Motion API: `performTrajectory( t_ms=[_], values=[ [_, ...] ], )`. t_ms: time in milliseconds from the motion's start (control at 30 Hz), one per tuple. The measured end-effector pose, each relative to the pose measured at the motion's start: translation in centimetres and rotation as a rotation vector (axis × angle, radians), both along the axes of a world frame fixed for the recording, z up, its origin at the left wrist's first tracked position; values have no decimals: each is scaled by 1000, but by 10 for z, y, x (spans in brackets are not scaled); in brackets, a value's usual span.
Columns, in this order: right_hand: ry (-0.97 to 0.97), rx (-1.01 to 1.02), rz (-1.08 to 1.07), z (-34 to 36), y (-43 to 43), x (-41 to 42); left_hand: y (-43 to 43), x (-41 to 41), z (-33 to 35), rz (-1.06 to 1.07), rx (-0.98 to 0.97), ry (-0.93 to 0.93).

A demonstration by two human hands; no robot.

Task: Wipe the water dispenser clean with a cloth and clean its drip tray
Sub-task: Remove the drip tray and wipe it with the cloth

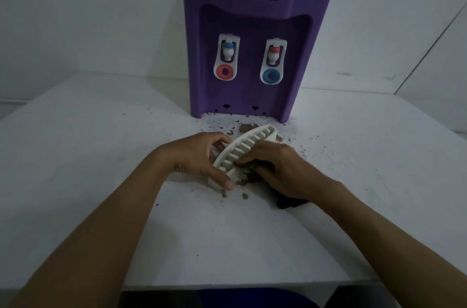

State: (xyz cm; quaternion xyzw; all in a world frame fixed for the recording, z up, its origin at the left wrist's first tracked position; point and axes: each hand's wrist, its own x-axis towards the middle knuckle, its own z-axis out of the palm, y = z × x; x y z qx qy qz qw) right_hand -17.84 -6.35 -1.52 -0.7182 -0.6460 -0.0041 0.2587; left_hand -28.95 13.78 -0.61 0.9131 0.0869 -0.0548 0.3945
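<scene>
Head view: grips tilted tray (242, 151) in left hand (202, 158), thumb on its near end, over table (101, 156) just before dispenser (252, 29). Holds right hand (278, 168), fingers curled, against slats; cannot tell whether grasping anything. Crumbs (245, 196) around.

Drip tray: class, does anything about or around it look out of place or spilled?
The drip tray is off the water dispenser, gripped tilted by the left hand, the right hand touching it. Brown debris litters the table beneath it and before the dispenser.

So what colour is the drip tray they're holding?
White; the slotted drip tray shows clearly in the head view.
</scene>
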Motion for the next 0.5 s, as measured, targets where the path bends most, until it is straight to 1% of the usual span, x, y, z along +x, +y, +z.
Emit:
performTrajectory(
  t_ms=[67, 133, 200, 233, 267, 333, 500],
  values=[
    [-23, 46, -236, 4, -3, 8, 2, 0, 0, 32, -5, 4],
    [-100, 29, -447, 7, -5, 15, 1, 3, -1, 107, -81, -31],
    [-217, -44, -585, 6, -4, 23, -3, 7, -1, 210, -200, -94],
    [-255, -98, -619, 5, -3, 27, -6, 9, -2, 247, -230, -124],
    [-255, -142, -626, 4, 0, 28, -7, 10, -3, 267, -227, -143],
    [-193, -185, -587, 0, 7, 29, -10, 13, -7, 282, -229, -154],
    [-87, -107, -484, -8, 19, 28, -11, 18, -12, 324, -383, -127]
  ],
)
